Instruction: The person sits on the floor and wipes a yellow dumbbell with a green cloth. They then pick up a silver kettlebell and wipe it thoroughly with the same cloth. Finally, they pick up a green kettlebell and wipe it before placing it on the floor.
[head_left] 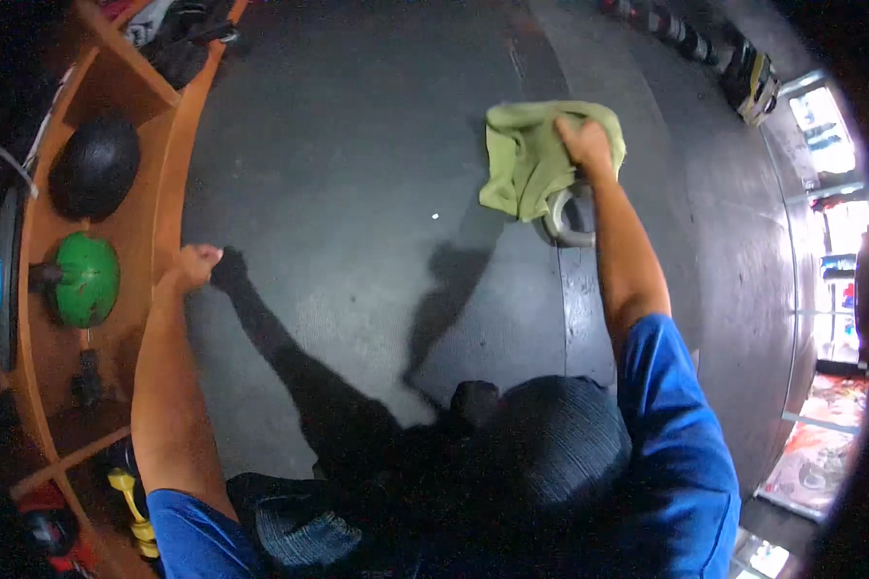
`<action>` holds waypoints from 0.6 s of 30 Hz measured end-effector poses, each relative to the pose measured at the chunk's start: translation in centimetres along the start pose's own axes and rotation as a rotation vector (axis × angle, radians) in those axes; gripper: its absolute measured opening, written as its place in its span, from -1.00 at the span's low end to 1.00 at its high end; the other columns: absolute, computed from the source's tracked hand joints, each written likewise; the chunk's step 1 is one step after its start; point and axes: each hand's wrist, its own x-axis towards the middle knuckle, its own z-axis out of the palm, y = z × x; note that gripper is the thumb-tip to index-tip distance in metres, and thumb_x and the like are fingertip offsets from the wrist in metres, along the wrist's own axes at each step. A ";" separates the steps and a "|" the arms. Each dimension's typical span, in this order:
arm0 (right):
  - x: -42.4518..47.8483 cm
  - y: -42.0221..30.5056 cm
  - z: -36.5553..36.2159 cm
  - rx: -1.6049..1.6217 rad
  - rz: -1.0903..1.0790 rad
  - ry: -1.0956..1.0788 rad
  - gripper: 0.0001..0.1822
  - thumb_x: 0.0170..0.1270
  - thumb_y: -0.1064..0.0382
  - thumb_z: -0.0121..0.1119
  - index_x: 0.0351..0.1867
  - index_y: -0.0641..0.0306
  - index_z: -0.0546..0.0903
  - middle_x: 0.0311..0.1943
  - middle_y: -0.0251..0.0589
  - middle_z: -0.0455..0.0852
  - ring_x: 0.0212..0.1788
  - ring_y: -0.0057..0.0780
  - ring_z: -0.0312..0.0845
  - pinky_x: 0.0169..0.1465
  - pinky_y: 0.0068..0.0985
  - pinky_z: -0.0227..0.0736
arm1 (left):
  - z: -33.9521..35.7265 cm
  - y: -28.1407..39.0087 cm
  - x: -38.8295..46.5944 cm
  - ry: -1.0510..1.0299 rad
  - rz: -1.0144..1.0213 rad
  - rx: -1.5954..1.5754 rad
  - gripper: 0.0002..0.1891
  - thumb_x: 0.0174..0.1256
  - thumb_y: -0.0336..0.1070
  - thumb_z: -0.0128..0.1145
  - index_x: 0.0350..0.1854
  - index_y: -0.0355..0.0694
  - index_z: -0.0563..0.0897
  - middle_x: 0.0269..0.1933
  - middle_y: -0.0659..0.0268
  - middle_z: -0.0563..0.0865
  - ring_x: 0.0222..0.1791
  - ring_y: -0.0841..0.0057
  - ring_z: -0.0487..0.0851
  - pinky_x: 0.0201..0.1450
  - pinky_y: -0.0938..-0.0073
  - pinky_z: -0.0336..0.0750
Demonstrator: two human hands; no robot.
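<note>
My right hand (590,148) grips a light green cloth (525,159), bunched above the dark floor. Just below the cloth, a grey curved metal handle (556,218) shows, like a kettlebell's. The cloth and my forearm hide the rest of it. At the left, my left hand (194,266) is beside the front edge of a wooden shelf unit (170,181). Its fingers are curled in and nothing shows in them. Whether it touches the shelf edge is unclear. My bent knees, in dark trousers, are low in the view.
In the shelf compartments are a black ball (95,168), a green kettlebell-like weight (88,279) and a yellow dumbbell (132,506). A small white speck (435,216) lies on the black mat floor (347,166). Dark equipment (752,83) stands far right, near bright windows (824,130).
</note>
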 end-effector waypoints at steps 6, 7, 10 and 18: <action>-6.2 15.6 0.3 0.223 0.336 0.438 -0.15 0.38 -0.36 -0.44 0.43 0.33 0.09 0.25 0.31 0.36 0.31 0.09 0.28 0.36 -0.18 0.09 | 2.9 1.3 0.8 0.016 -0.349 -0.053 -0.62 0.36 -0.04 0.08 -0.08 -0.31 0.63 -0.49 0.24 0.67 -0.59 0.53 0.61 -0.59 0.42 0.47; -8.2 17.5 3.3 0.044 0.222 0.421 -0.18 0.40 -0.26 -0.33 0.41 0.43 0.05 0.29 0.34 0.28 0.36 0.14 0.15 0.40 -0.15 -0.01 | 3.1 0.6 2.3 0.034 -0.324 -0.040 -0.63 0.36 -0.06 0.09 -0.09 -0.31 0.63 -0.49 0.25 0.67 -0.59 0.51 0.62 -0.59 0.42 0.47; -13.7 15.4 7.8 -0.085 0.163 0.337 -0.38 0.38 0.00 -0.11 0.23 0.57 0.33 0.23 0.35 0.34 0.34 0.17 0.12 0.43 -0.09 -0.09 | 1.9 6.7 4.8 0.043 -0.111 0.221 -0.72 0.35 -0.20 0.09 -0.14 -0.35 0.65 -0.47 0.26 0.68 -0.53 0.47 0.66 -0.42 0.47 0.52; -11.1 5.6 2.0 -0.178 -0.140 0.314 -0.19 0.23 -0.30 0.04 0.27 0.34 0.32 0.17 0.30 0.41 0.21 0.23 0.31 0.30 0.07 0.10 | 5.5 22.2 6.9 -0.104 0.130 0.020 -0.70 0.38 -0.20 0.07 -0.02 -0.31 0.61 -0.28 0.29 0.66 -0.34 0.56 0.62 -0.22 0.51 0.51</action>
